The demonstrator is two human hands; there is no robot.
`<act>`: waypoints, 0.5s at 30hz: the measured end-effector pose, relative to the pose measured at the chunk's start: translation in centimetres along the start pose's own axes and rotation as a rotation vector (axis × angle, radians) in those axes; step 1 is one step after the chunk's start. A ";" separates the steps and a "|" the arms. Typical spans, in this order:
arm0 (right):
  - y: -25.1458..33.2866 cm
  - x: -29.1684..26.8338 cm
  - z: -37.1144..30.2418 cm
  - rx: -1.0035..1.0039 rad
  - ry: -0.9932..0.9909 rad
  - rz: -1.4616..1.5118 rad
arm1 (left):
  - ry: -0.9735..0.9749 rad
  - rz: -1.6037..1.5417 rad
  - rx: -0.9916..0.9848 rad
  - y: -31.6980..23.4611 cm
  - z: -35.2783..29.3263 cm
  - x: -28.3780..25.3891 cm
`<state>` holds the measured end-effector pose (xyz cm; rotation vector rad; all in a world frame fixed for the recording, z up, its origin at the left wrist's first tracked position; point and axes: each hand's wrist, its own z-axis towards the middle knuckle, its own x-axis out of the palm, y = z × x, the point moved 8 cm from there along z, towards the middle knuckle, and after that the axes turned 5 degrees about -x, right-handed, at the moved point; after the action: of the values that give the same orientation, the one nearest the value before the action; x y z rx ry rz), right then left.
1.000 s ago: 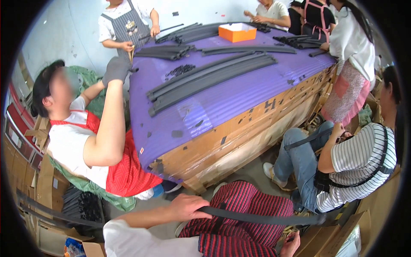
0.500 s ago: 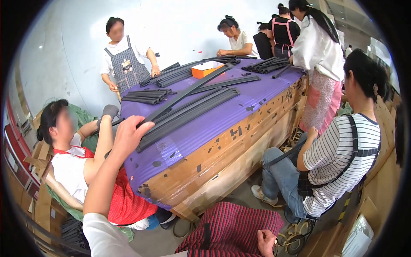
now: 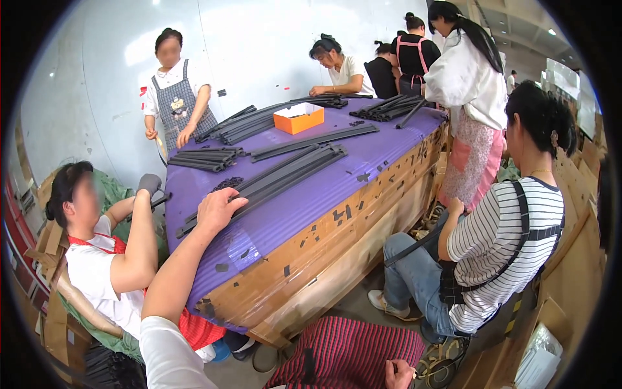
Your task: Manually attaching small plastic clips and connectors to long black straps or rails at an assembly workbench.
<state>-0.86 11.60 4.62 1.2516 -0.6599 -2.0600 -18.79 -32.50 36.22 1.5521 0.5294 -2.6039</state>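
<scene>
Now our left hand (image 3: 219, 206) has come down onto the purple-wrapped surface (image 3: 291, 214); half a second back it was raised in the air over the near corner, and a second back it lay low by our lap beside a dark strip; fingers (image 3: 234, 201) are spread and released, resting on the near end of the long bundle of black rubber strips (image 3: 272, 181), not closed round it; we judge the reach is done and a grip is what remains. Our right hand (image 3: 398, 375) sits at the lower edge on the red striped cloth (image 3: 350, 350), loosely curled, holding nothing we can make out. Edges: the bundle runs diagonally, its near end close to the left rim of the surface; a seated person's grey-gloved hand (image 3: 149, 183) is just beside that rim; open purple lies to the right of the bundle toward the taped cardboard side (image 3: 337, 259); the orange box (image 3: 299, 118) stands well apart.
</scene>
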 end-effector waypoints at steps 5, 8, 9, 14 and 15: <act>0.5 1.2 1.1 0.001 0.041 -0.037 | -0.072 0.054 0.028 1.5 0.3 0.7; 0.0 1.9 0.8 -0.026 0.034 0.009 | -0.088 0.058 0.074 1.6 0.5 1.1; -0.3 2.0 0.8 -0.014 0.032 0.005 | -0.066 0.025 0.066 1.7 0.6 1.3; 0.9 1.1 1.7 0.033 0.065 -0.053 | -0.080 -0.020 0.065 1.8 0.3 1.3; 0.9 0.9 1.9 0.045 0.062 -0.060 | -0.101 -0.019 0.079 1.6 0.2 1.1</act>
<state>-2.64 10.44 5.52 1.3710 -0.6505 -2.0559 -19.15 -33.95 34.90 1.4328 0.4397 -2.7314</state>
